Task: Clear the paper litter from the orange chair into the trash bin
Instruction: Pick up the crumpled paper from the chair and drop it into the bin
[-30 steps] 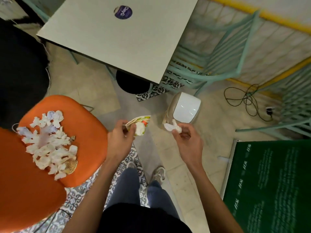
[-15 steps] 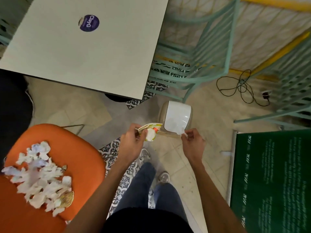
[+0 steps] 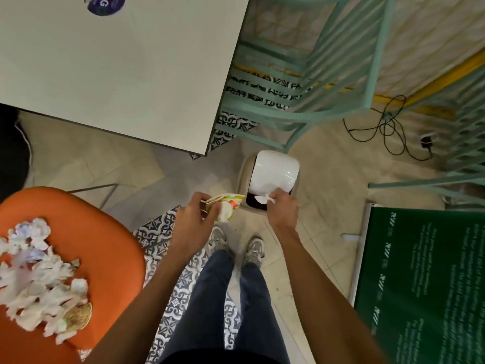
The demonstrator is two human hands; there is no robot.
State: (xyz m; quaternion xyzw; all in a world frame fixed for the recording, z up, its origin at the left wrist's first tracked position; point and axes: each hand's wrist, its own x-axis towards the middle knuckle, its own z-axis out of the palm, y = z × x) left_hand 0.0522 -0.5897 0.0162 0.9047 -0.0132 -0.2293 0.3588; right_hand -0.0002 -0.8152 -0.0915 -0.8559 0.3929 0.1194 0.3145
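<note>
A person's right hand pinches a white paper scrap at the trash bin opening, best pushed past the lid before letting go, while the left hand clutches a crumpled wrapper; more paper litter lies heaped on the orange chair

Right hand pinching white scrap over trash bin opening, left hand gripping crumpled wrapper, orange chair littered

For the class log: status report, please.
Right grip pinches tissue at bin opening. Left grip holds wrapper. Paper pile on orange chair. Nothing blocking.
</note>
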